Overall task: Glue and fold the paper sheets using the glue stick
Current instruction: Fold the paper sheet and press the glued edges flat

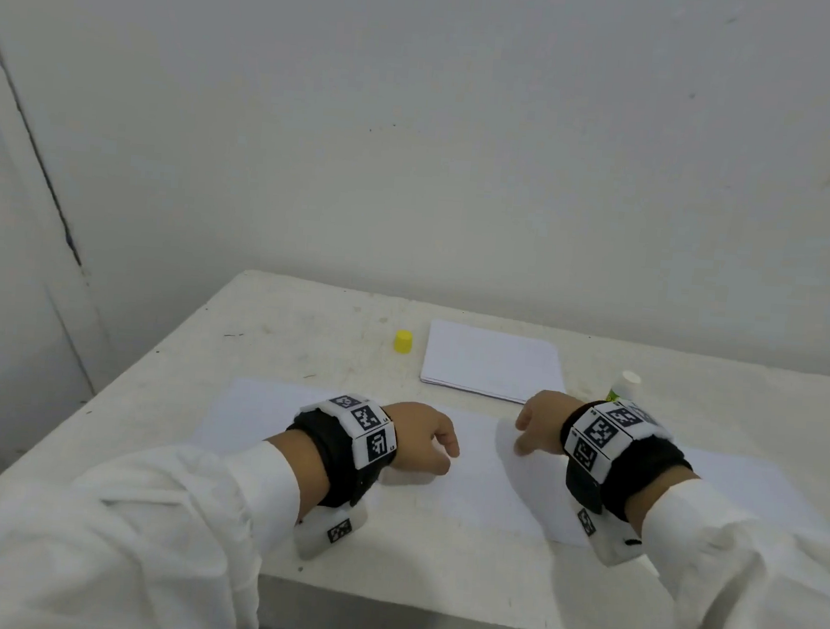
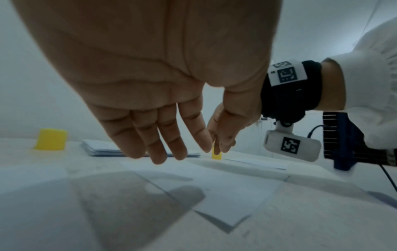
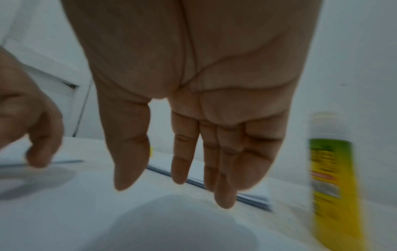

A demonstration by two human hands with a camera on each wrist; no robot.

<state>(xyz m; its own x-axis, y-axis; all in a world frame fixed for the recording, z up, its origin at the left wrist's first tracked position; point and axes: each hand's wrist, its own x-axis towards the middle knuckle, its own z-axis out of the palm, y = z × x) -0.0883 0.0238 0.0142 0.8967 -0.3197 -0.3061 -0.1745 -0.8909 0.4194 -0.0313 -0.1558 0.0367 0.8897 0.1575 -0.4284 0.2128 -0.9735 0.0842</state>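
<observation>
Head view: both grips, left hand (image 1: 424, 435) & right hand (image 1: 540, 423), released above flat paper sheet (image 1: 479, 486).

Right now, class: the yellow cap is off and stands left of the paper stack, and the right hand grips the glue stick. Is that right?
Not quite. The right hand grips nothing: the right wrist view shows its fingers straight above the sheet, with the glue stick standing apart beside it. The yellow cap does stand left of the paper stack.

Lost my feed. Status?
Both hands, left hand and right hand, open above paper sheet. Glue stick upright, uncapped; yellow cap apart. Nothing in the way.
</observation>
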